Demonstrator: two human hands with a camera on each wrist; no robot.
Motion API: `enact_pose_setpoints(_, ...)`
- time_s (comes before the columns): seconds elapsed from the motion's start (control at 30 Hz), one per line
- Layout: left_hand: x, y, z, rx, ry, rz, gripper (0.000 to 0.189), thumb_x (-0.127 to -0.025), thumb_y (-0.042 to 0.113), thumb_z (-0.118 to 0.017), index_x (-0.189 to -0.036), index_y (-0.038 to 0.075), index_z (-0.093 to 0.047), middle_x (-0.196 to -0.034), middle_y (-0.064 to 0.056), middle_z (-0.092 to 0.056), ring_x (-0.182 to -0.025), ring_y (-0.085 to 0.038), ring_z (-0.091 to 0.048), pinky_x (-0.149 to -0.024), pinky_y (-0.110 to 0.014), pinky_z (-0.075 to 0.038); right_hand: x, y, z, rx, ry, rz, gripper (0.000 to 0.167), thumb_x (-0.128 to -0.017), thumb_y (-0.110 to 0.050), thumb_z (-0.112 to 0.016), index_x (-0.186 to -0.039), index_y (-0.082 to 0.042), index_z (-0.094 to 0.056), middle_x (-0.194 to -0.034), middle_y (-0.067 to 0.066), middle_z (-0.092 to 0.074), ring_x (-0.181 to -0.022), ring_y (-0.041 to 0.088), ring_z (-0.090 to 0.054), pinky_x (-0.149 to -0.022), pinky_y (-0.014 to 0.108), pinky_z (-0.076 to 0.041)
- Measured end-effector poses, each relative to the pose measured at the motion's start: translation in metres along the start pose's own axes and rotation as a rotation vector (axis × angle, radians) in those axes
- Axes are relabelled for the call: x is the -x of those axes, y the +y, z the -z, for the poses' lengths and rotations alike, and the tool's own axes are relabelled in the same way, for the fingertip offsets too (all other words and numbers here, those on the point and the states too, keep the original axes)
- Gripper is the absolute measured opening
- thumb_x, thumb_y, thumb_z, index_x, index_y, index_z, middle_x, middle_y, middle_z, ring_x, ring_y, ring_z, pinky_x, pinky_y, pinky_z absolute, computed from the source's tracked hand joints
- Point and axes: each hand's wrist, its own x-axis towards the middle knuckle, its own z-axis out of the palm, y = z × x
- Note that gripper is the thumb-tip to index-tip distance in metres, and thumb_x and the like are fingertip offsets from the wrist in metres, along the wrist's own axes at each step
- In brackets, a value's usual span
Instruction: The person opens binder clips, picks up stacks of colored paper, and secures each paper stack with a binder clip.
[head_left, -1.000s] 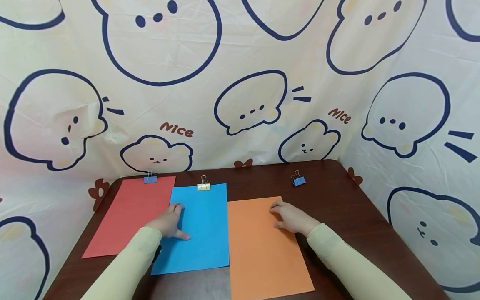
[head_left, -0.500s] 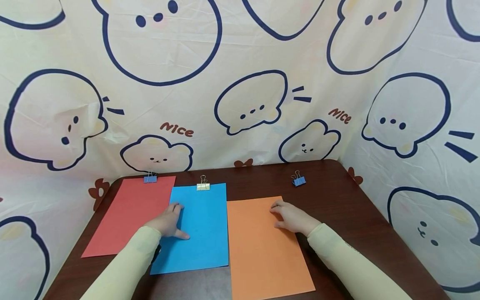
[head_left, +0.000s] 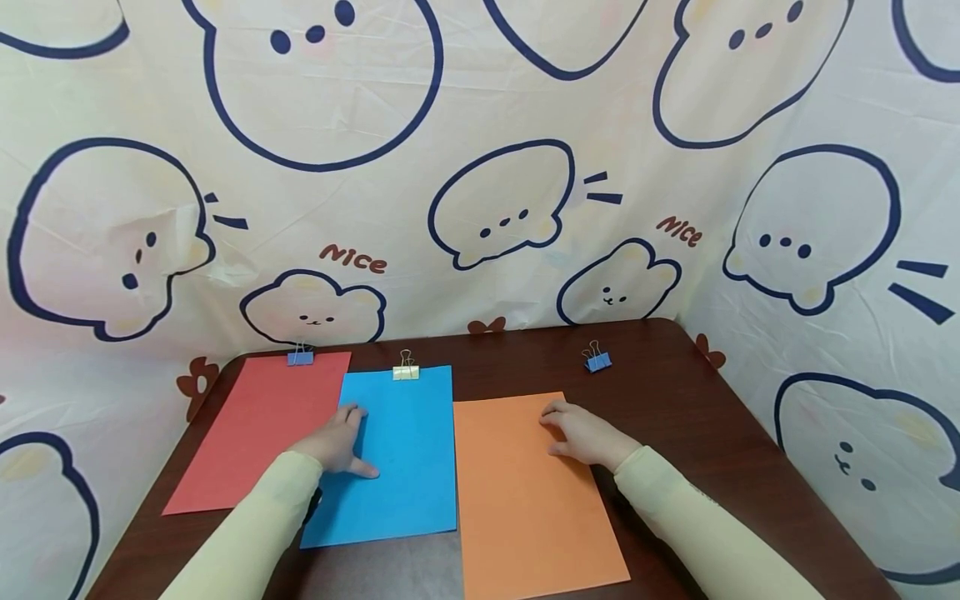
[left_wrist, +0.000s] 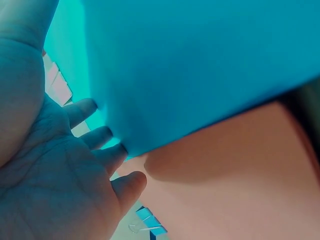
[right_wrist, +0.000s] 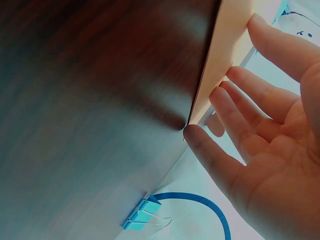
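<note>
Two hands on paper at a dark counter point(head_left: 720, 467). Your left hand point(head_left: 335, 442) rests on the left margin of the blue paper point(head_left: 412, 450), fingers spread and thumb apart. Your right hand point(head_left: 588, 433) touches the far right edge of the orange paper point(head_left: 525, 500) with loosely extended fingers. Neither hand grips anything.

Note the risks. The blue and orange papers meet along one side, so a push from either hand could drive one margin over the other or buckle it. Uneven pressure from your right fingertips, placed toward the far corner, would probably turn the orange paper askew. With no clip visible on it, any loose layers might fan apart; whether it has several cannot be told. A leftward slip of your left hand could also disturb the red paper point(head_left: 255, 442) just beside the blue.

Observe the form. The blue and orange papers are plain, smooth rectangles lying flat, the orange nearer you than the blue. A pale yellow clip point(head_left: 406, 373) holds the blue's far edge, and a blue clip point(head_left: 300, 359) the red's; a second blue clip point(head_left: 597, 362) lies beyond the orange, apart from every paper.
</note>
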Motion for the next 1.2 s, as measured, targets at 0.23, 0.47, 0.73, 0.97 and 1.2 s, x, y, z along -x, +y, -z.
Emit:
enact_pose_setpoints(0.23, -0.003, -0.006, -0.001, 0.018, -0.005, 0.012, 0.116, -0.073, 0.05, -0.091, -0.153, -0.008, -0.03, -0.156, -0.034, -0.029, -0.14, -0.055, -0.035, -0.099, -0.063, -0.052, 0.0, -0.001, 0.0, 0.009, 0.001, 0.007, 0.044, -0.091, -0.019, -0.08, -0.13, -0.001, -0.068, -0.139, 0.012, -0.058, -0.13, 0.031, -0.057, -0.112, 0.046, -0.047)
enact_pose_setpoints(0.47, -0.006, -0.01, 0.0, 0.037, -0.009, 0.002, 0.116, -0.073, 0.05, -0.091, -0.153, -0.008, -0.029, -0.157, -0.035, -0.027, -0.14, -0.056, -0.035, -0.103, -0.065, -0.049, -0.001, 0.0, 0.001, 0.01, 0.007, 0.011, 0.044, -0.091, -0.019, -0.08, -0.13, -0.001, -0.068, -0.139, 0.012, -0.058, -0.13, 0.031, -0.057, -0.112, 0.045, -0.047)
enact_pose_setpoints(0.73, -0.008, -0.01, 0.0, 0.038, -0.012, 0.0, 0.116, -0.074, 0.049, -0.09, -0.153, -0.009, -0.029, -0.158, -0.035, -0.026, -0.142, -0.056, -0.033, -0.105, -0.065, -0.047, -0.002, 0.001, 0.001, 0.009, 0.006, 0.018, 0.044, -0.091, -0.019, -0.08, -0.13, -0.001, -0.068, -0.138, 0.013, -0.059, -0.129, 0.031, -0.057, -0.111, 0.045, -0.047)
enact_pose_setpoints(0.97, -0.006, -0.008, -0.002, -0.013, 0.015, -0.02, 0.113, -0.074, 0.049, -0.091, -0.151, -0.011, -0.034, -0.156, -0.036, -0.03, -0.141, -0.057, -0.035, -0.104, -0.065, -0.048, -0.002, 0.002, 0.0, 0.014, -0.004, 0.003, 0.045, -0.092, -0.021, -0.079, -0.131, -0.002, -0.068, -0.14, 0.012, -0.058, -0.13, 0.03, -0.057, -0.112, 0.044, -0.047)
enact_pose_setpoints(1.2, 0.004, 0.008, 0.0, -0.072, 0.052, -0.048, 0.098, -0.076, 0.042, -0.091, -0.148, -0.006, -0.045, -0.152, -0.033, -0.04, -0.137, -0.055, -0.043, -0.098, -0.062, -0.053, -0.001, 0.0, 0.0, 0.004, 0.0, 0.002, 0.044, -0.091, -0.02, -0.08, -0.13, -0.002, -0.068, -0.139, 0.012, -0.058, -0.13, 0.031, -0.057, -0.112, 0.045, -0.047)
